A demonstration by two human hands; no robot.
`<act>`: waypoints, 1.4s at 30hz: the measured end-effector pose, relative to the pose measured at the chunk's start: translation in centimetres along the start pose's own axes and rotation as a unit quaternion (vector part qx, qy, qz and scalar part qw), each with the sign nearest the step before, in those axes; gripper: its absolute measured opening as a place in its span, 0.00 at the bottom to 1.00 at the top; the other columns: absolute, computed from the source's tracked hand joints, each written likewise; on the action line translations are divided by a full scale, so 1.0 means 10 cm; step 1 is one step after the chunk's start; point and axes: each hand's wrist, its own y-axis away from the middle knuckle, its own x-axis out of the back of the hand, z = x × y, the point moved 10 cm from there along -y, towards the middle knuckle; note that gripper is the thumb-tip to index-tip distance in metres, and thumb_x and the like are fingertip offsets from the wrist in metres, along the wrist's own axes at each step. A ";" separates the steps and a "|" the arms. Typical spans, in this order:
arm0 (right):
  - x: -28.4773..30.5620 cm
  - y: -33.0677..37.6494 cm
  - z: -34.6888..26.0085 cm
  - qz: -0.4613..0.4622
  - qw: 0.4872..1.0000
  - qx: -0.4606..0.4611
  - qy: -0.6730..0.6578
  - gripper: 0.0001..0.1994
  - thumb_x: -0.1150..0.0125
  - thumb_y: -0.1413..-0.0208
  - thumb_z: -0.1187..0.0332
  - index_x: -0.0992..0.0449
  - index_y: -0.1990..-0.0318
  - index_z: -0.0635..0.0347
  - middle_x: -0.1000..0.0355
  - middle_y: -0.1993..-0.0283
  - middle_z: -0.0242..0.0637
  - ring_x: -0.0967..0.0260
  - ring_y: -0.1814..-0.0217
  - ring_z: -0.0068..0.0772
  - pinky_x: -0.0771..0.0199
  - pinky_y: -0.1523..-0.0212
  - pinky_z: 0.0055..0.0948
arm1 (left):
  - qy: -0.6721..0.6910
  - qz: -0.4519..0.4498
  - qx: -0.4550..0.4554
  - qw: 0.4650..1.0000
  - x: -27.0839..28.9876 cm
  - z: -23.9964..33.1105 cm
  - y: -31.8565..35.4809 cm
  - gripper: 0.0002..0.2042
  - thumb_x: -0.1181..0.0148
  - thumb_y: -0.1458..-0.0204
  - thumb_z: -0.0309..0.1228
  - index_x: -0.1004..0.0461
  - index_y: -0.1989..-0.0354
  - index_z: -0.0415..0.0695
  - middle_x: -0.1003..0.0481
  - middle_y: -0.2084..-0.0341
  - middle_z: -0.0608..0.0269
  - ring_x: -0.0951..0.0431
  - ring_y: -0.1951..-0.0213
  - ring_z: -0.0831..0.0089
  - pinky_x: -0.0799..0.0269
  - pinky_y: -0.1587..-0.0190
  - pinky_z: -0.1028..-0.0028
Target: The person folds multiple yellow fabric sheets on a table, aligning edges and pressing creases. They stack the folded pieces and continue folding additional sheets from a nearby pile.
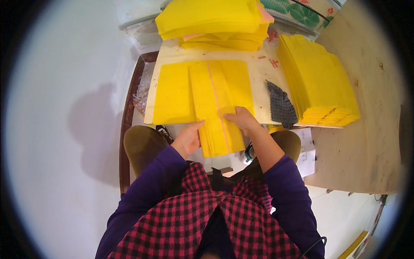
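Note:
A narrow stack of yellow paper sheets with a thin pink stripe lies across a wider yellow sheet pile on a pale wooden board. My left hand grips the narrow stack's near left edge, thumb on top. My right hand presses flat on its near right side, fingers spread over the paper. The stack's near end hangs over the board's edge toward my lap.
A tall stack of yellow sheets stands at the right. More yellow and pink sheets are piled at the back. A dark grey cloth lies between the stacks. A white wall is at left, plywood at right.

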 end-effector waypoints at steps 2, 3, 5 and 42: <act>-0.02 -0.02 0.09 -0.013 1.000 0.004 -0.011 0.18 0.42 0.43 0.70 0.30 0.48 0.69 0.26 0.54 0.42 0.26 0.57 0.32 0.25 0.56 0.30 | 0.003 -0.007 0.004 1.000 0.08 -0.20 -0.02 0.19 0.48 0.40 0.31 0.36 0.42 0.38 0.28 0.48 0.55 0.26 0.48 0.62 0.31 0.43 0.62; -0.02 -0.01 0.11 -0.016 1.000 0.003 -0.013 0.18 0.42 0.43 0.69 0.30 0.47 0.69 0.26 0.54 0.42 0.26 0.56 0.33 0.25 0.57 0.30 | -0.010 -0.017 0.000 1.000 0.07 -0.26 -0.02 0.19 0.47 0.41 0.30 0.36 0.42 0.38 0.28 0.48 0.54 0.26 0.48 0.61 0.31 0.43 0.62; 0.01 0.06 0.06 -0.004 0.999 0.003 -0.036 0.17 0.43 0.42 0.67 0.30 0.48 0.70 0.26 0.55 0.43 0.26 0.57 0.33 0.25 0.58 0.30 | -0.026 -0.027 -0.006 0.999 0.03 -0.30 -0.04 0.19 0.47 0.41 0.28 0.36 0.42 0.38 0.28 0.48 0.54 0.26 0.48 0.61 0.30 0.44 0.61; 1.26 2.61 -0.12 0.213 0.954 0.203 0.050 0.12 0.46 0.37 0.69 0.27 0.52 0.67 0.27 0.59 0.31 0.32 0.57 0.21 0.32 0.55 0.21 | 0.139 -0.112 -0.090 0.980 -1.05 -0.11 -0.29 0.20 0.47 0.41 0.35 0.35 0.41 0.44 0.30 0.45 0.59 0.32 0.42 0.58 0.39 0.38 0.55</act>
